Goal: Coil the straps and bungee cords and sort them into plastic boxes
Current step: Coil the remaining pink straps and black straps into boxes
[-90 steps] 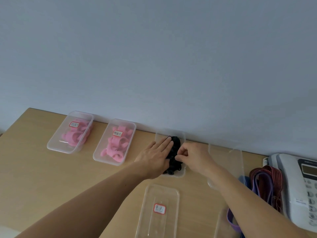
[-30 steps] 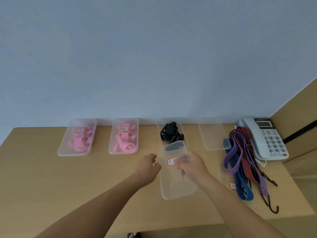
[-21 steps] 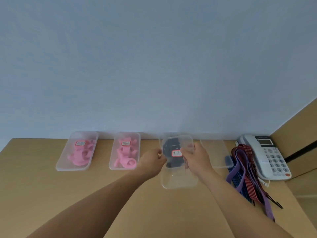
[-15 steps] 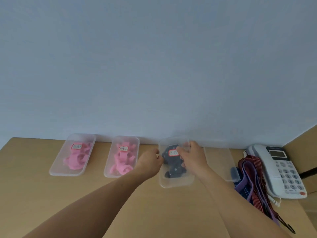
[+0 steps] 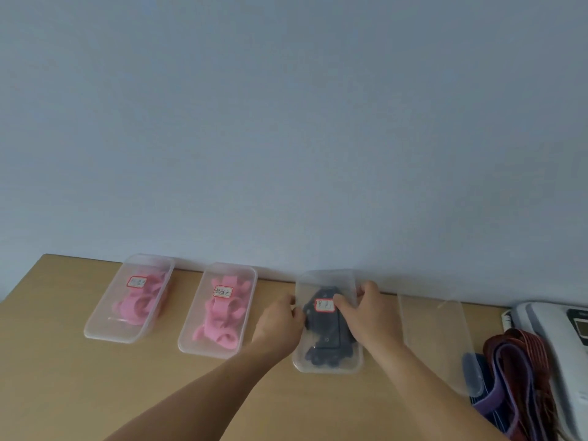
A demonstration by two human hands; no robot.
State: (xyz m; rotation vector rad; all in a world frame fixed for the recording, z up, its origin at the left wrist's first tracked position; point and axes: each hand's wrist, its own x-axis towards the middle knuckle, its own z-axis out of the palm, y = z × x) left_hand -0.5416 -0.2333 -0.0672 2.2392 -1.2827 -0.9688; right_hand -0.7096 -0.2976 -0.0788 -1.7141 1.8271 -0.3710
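The lid (image 5: 327,281) sits on the black-strap box (image 5: 327,366), long axis pointing away from the person; the left hand (image 5: 280,318) pinches its left rim; the right hand (image 5: 367,315) grips the right rim, thumb on top.

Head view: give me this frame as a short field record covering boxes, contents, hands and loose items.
left box: pink coils, lidded, labelled
second box: pink coils, lidded, labelled
third box: black coils, labelled lid on top
left hand: grips lid's left edge
right hand: grips lid's right edge
fourth box: unlabelled, no contents seen
loose straps: heaped between fourth box and phone
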